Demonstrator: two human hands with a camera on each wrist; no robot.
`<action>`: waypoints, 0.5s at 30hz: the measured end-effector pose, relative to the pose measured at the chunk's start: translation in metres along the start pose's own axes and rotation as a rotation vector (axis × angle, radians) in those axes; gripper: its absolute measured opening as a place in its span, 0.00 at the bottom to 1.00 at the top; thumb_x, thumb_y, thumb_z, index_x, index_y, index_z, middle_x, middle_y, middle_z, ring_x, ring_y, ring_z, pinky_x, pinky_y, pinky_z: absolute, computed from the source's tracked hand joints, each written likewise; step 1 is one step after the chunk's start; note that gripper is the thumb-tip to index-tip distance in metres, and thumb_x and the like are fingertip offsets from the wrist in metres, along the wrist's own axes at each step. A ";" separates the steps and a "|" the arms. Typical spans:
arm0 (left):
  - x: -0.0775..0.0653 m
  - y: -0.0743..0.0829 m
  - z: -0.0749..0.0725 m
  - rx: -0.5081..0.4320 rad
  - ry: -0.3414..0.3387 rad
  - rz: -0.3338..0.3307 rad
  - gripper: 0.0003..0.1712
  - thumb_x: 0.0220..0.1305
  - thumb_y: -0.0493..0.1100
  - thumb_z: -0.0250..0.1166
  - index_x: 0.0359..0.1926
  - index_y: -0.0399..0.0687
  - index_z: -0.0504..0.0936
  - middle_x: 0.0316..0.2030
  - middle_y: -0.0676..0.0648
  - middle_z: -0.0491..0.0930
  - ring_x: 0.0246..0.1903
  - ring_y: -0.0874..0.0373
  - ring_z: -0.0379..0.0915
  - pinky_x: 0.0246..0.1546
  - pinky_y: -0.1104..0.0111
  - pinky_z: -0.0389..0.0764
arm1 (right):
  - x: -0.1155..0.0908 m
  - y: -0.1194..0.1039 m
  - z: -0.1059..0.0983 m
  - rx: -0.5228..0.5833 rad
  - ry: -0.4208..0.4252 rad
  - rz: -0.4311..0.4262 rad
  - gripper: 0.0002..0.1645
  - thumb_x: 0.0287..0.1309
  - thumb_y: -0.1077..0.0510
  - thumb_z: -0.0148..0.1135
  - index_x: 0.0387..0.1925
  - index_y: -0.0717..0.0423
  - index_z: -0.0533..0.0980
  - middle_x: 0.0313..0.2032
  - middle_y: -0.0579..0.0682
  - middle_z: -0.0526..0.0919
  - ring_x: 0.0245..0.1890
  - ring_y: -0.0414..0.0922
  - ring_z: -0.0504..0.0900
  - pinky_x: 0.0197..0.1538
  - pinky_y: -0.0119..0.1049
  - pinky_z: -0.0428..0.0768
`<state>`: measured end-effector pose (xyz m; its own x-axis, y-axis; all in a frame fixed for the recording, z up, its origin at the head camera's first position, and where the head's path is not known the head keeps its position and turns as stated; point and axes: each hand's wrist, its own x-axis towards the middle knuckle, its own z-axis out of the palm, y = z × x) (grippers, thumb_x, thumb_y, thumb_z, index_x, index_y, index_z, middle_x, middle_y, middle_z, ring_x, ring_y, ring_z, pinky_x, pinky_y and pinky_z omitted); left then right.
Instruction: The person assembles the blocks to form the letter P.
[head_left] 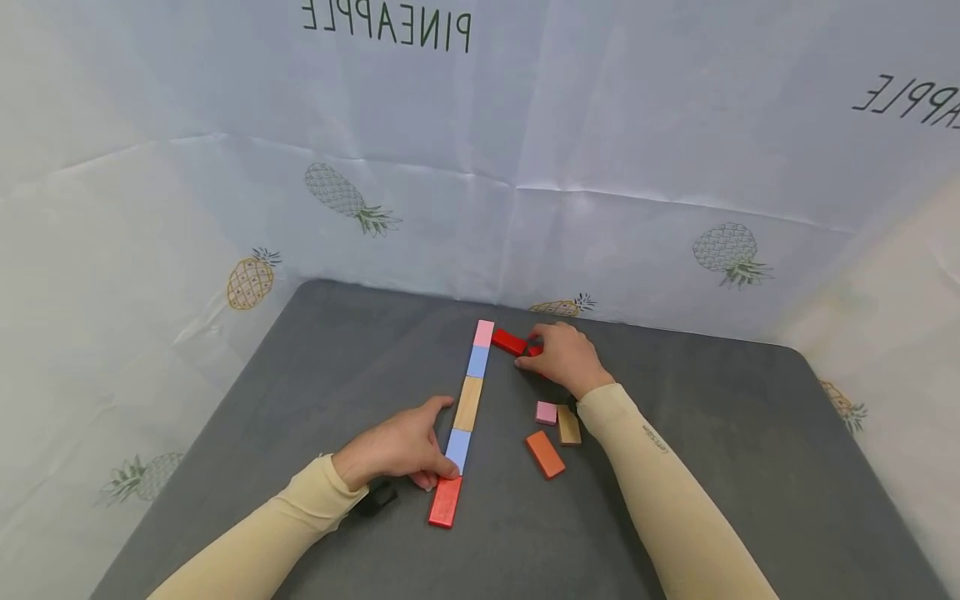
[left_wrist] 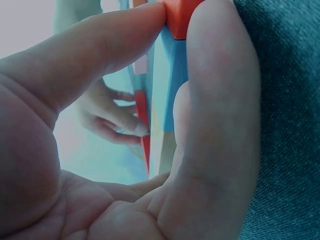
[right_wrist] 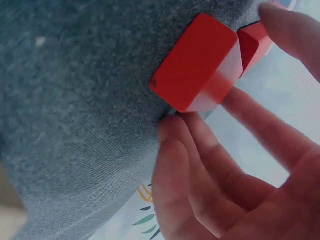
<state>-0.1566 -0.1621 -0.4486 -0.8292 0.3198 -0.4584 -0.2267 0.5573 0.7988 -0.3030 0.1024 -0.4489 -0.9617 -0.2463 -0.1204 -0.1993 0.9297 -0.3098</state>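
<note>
- Here's our arena: a white cloth (head_left: 525, 250) printed with pineapples (lettering reversed, folks!) hanging behind a dark grey tabletop (head_left: 360, 358).
- Centre the clock on the wooden block (head_left: 468, 404), mid-row! Toward twelve sit a blue block (head_left: 477, 362) and a pink block (head_left: 484, 332); toward six, a second blue block (head_left: 458, 448) and the end red block (head_left: 446, 504), all lined up.
- Over at one o'clock, a loose red block (head_left: 509, 342) lies beside the row's pink end, and just past it, at two, another red block (right_wrist: 197, 62).
- Three o'clock has a small pink block (head_left: 546, 412) and a loose wooden block (head_left: 568, 429); four has an orange block (head_left: 545, 454).
- Handling, then: these look light, stiff and hardy, smooth enough to slip a little. Long sides offer the best hold, I'd judge, with a gentle touch so neighbours don't skew.
- Left hand (head_left: 396, 446), at eight o'clock: two digits nearly together, pinching the end red block near its blue joint!
- Right hand (head_left: 564, 357), at two: digits spread loosely about that second loose red, thumb apart; whether a fingertip behind it makes contact, I can't tell.
</note>
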 end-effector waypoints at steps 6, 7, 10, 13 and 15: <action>0.000 0.001 -0.001 0.009 0.004 -0.005 0.64 0.54 0.36 0.84 0.84 0.44 0.55 0.29 0.42 0.86 0.19 0.56 0.84 0.26 0.65 0.89 | 0.005 -0.003 -0.002 -0.024 -0.012 -0.037 0.29 0.67 0.40 0.73 0.62 0.50 0.85 0.57 0.56 0.88 0.50 0.53 0.82 0.49 0.50 0.90; -0.001 0.001 -0.001 0.008 0.003 -0.004 0.64 0.54 0.36 0.84 0.84 0.44 0.55 0.29 0.42 0.86 0.19 0.56 0.84 0.26 0.65 0.89 | 0.006 -0.003 -0.002 -0.033 -0.016 -0.040 0.28 0.68 0.40 0.73 0.62 0.50 0.85 0.56 0.56 0.88 0.49 0.53 0.82 0.48 0.49 0.90; 0.000 0.000 0.000 0.003 -0.001 0.001 0.64 0.54 0.35 0.84 0.84 0.44 0.55 0.29 0.42 0.86 0.19 0.56 0.84 0.26 0.64 0.89 | 0.009 -0.005 -0.005 -0.053 -0.023 -0.048 0.25 0.70 0.43 0.72 0.61 0.50 0.85 0.54 0.57 0.89 0.44 0.52 0.84 0.43 0.48 0.91; 0.000 0.000 0.001 -0.001 -0.003 0.006 0.64 0.54 0.35 0.84 0.84 0.44 0.55 0.29 0.42 0.86 0.19 0.56 0.84 0.26 0.64 0.89 | 0.010 -0.006 -0.008 -0.067 -0.021 -0.047 0.23 0.70 0.45 0.71 0.61 0.49 0.86 0.53 0.57 0.90 0.41 0.51 0.85 0.42 0.47 0.91; 0.000 -0.001 0.001 -0.002 -0.003 0.010 0.64 0.54 0.35 0.83 0.84 0.44 0.55 0.29 0.42 0.86 0.19 0.56 0.84 0.26 0.64 0.89 | 0.011 -0.006 -0.009 -0.073 -0.023 -0.048 0.23 0.70 0.45 0.71 0.61 0.49 0.86 0.52 0.57 0.90 0.41 0.51 0.85 0.42 0.47 0.91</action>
<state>-0.1562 -0.1620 -0.4493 -0.8299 0.3280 -0.4514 -0.2193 0.5522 0.8044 -0.3143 0.0960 -0.4402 -0.9464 -0.2963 -0.1287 -0.2590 0.9340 -0.2459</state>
